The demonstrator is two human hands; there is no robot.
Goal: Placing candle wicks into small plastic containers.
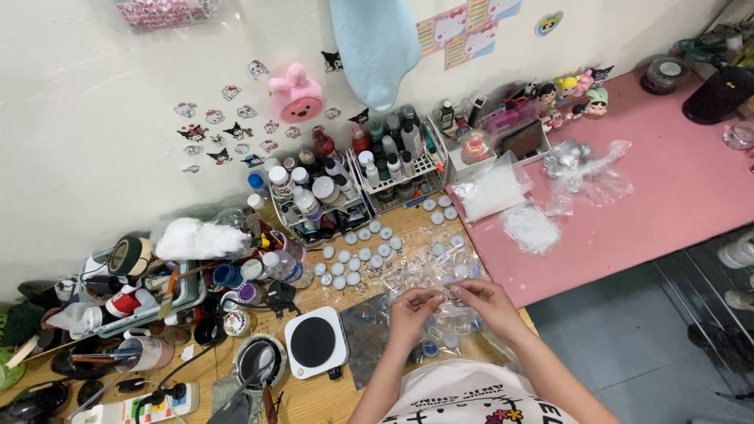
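Both hands meet just above the person's white printed shirt (471, 400), at the near edge of the wooden table (330, 392). Left hand (411, 308) and right hand (488, 301) face each other, fingertips pinched on a small clear item (449, 296) held between them; its exact kind cannot be told. It lies level between the hands, equally near both, over a crinkled clear plastic sheet (428, 267). Beyond it, away from the body, small white round caps (353, 255) lie scattered. Left of the hands sits a white hot plate with black disc (314, 342).
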